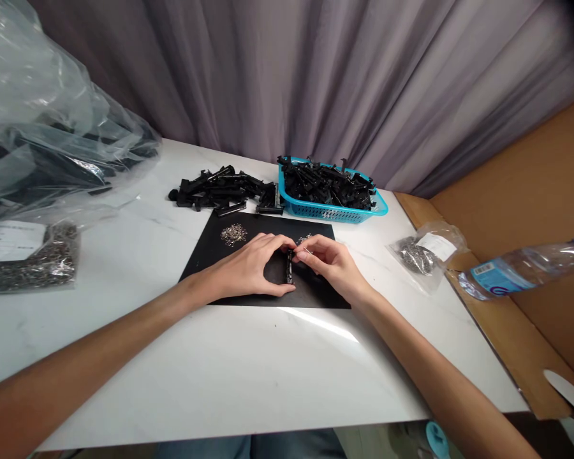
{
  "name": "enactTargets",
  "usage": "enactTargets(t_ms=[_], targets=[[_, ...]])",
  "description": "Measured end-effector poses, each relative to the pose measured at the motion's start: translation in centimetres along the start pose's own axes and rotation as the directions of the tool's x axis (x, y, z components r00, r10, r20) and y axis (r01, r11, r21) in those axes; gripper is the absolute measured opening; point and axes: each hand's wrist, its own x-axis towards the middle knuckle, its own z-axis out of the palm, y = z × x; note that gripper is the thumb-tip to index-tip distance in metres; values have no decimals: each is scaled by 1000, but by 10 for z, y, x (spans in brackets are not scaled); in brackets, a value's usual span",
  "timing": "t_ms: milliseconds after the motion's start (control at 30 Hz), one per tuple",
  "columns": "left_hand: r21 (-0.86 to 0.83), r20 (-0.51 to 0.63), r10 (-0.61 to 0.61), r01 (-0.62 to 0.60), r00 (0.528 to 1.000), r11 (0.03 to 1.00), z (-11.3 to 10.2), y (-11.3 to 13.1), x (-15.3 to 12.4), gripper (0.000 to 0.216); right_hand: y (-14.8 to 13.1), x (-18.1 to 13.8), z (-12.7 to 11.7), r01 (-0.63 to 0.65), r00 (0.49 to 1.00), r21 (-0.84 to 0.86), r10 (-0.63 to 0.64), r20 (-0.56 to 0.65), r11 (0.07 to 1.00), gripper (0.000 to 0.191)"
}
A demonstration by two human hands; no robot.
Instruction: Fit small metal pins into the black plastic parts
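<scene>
A narrow black plastic part [289, 268] stands lengthwise over the black mat [210, 261]. My left hand [253, 264] grips it end to end, fingers at the far end and thumb at the near end. At the part's far end, my right hand [332, 261] pinches a small thin metal piece [308, 251] between thumb and fingertips; its exact kind is too small to tell. Beyond my left hand lies a pile of small metal pieces [233, 234]. Another small metal pile [305, 239] shows partly behind my right fingers.
A blue basket [335, 212] heaped with black parts stands at the back, beside a loose pile of black parts [215, 188]. Bags of metal pieces [52, 261] and large clear plastic [67, 127] lie left. Right are a small bag [418, 255], a bottle [511, 274] and cardboard [516, 338].
</scene>
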Motion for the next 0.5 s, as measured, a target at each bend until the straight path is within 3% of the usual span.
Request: enactTargets(t_ms=[300,500], targets=[[-20,-22,13,-14,1000,1000,2,-3,-2,60,0,0,-1,-78,997,33,78,-15,996,33],[-10,-6,13,-13,1000,1000,2,-3,-1,61,1,0,-1,-23,998,16,24,-57,1000,29]])
